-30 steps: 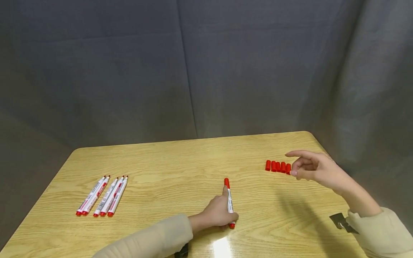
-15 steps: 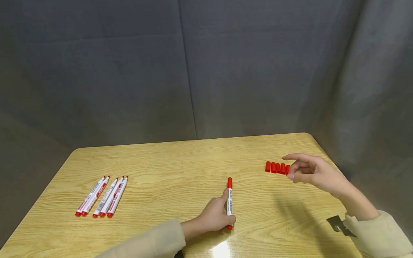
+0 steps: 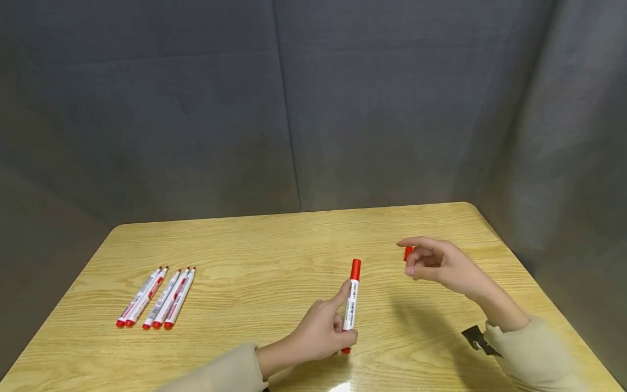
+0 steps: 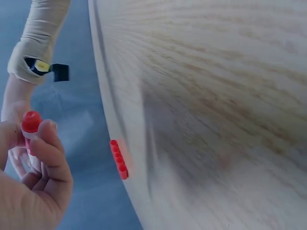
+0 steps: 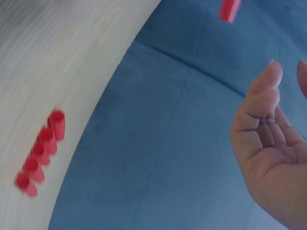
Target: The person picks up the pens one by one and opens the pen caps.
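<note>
My left hand (image 3: 320,332) grips a white marker (image 3: 350,305) with its red cap on, cap end tilted up and away over the middle of the table. In the left wrist view the marker's red rear end (image 4: 31,122) shows between thumb and fingers. To its right, my right hand (image 3: 448,267) hovers with fingers loosely bent and thumb apart, holding nothing. It overlaps most of a row of red caps (image 3: 408,253) in the head view. The right wrist view shows that row whole, with several caps (image 5: 41,152) lying side by side, apart from the hand.
Several uncapped white markers (image 3: 157,299) lie in a slanting row on the left of the wooden table (image 3: 254,245), red tips pointing away. A dark grey curtain (image 3: 294,109) hangs behind the table and along its sides.
My left hand has raised the capped marker from the tabletop, tilting its cap end up. My right hand has moved left toward the marker, passing in front of the row of caps.
</note>
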Demonstrator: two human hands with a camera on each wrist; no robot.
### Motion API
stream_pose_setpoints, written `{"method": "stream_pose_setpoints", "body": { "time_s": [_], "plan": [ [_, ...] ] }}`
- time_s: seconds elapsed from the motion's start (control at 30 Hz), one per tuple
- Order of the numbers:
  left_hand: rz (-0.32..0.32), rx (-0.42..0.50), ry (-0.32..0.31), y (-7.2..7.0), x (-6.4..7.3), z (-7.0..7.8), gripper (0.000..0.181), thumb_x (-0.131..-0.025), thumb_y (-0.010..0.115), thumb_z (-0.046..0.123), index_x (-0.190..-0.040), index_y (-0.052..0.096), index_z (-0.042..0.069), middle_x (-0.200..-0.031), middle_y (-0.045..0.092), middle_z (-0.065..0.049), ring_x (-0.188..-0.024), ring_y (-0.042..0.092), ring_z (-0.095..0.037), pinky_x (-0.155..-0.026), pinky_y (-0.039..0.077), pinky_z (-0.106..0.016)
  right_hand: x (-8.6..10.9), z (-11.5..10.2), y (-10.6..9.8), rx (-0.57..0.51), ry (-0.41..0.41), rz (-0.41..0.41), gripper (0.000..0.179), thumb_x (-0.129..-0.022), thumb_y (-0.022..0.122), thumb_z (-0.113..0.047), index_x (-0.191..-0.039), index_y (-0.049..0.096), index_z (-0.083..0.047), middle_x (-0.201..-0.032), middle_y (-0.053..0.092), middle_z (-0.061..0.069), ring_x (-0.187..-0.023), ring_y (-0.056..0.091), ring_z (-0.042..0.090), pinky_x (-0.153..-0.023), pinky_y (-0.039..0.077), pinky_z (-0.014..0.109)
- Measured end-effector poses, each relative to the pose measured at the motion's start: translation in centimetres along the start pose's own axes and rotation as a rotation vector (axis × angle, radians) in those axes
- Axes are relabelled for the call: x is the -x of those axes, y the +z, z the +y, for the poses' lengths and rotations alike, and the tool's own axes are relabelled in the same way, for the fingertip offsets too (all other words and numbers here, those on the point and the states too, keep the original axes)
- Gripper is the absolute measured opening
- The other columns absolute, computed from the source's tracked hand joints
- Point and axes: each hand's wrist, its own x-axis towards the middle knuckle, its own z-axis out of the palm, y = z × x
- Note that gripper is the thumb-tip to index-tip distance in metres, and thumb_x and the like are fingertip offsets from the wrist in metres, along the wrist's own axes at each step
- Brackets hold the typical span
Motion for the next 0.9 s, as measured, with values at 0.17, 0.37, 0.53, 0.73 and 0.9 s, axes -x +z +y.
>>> {"method": "stream_pose_setpoints", "body": {
  "time_s": [0.17,0.37,0.53,0.73,0.9],
  "plan": [
    [0.003,0.002,0.019,-0.3,0.6,0.5,0.089,-0.072,0.057,-0.006,-0.146,0.014,0.014,-0.041,0.045,0.007,-0.031,0.041,-0.001,-0.03,0.034,-0.017,-1.1,0.6,1.4,-0.005,-0.005,-0.005,0.046,-0.084,0.064,-0.004,-0.125,0.047,0.005,-0.087,0.06,0.01,-0.073,0.06,0.017,-0.066,0.051,0.031],
    [0.004,-0.038,0.061,-0.7,1.0,0.9,0.089,-0.071,0.057,-0.006,-0.147,0.014,0.015,-0.041,0.042,0.009,-0.032,0.032,0.004,-0.032,0.025,-0.012,-2.5,0.9,3.6,-0.012,-0.01,-0.007,0.045,-0.084,0.064,-0.008,-0.125,0.048,0.005,-0.088,0.061,0.011,-0.074,0.06,0.018,-0.067,0.05,0.032],
    [0.018,-0.1,0.105,-0.9,1.3,0.9,0.088,-0.07,0.057,-0.005,-0.146,0.017,0.015,-0.042,0.042,0.011,-0.033,0.031,0.007,-0.031,0.024,-0.011,-3.5,0.6,5.8,-0.026,-0.009,0.001,0.037,-0.089,0.059,-0.01,-0.122,0.052,0.005,-0.08,0.061,0.011,-0.065,0.058,0.017,-0.059,0.046,0.027],
    [0.128,-0.295,0.156,-1.4,1.5,0.6,0.079,-0.069,0.055,0.001,-0.143,0.03,0.01,-0.044,0.036,0.015,-0.034,0.025,0.009,-0.03,0.024,-0.01,-4.3,0.1,7.7,-0.165,-0.01,0.06,0.021,-0.089,0.058,-0.008,-0.104,0.057,0.007,-0.066,0.054,0.008,-0.056,0.05,0.012,-0.052,0.044,0.025],
    [0.186,-0.405,0.271,-2.0,1.7,-0.1,0.061,-0.078,0.058,0.007,-0.137,0.043,0.01,-0.046,0.038,0.012,-0.036,0.024,0.01,-0.031,0.025,-0.009,-4.0,0.1,7.0,-0.221,-0.031,-0.079,0.012,-0.086,0.061,-0.006,-0.089,0.058,0.005,-0.063,0.055,0.006,-0.053,0.048,0.012,-0.049,0.042,0.023]
  ]
}}
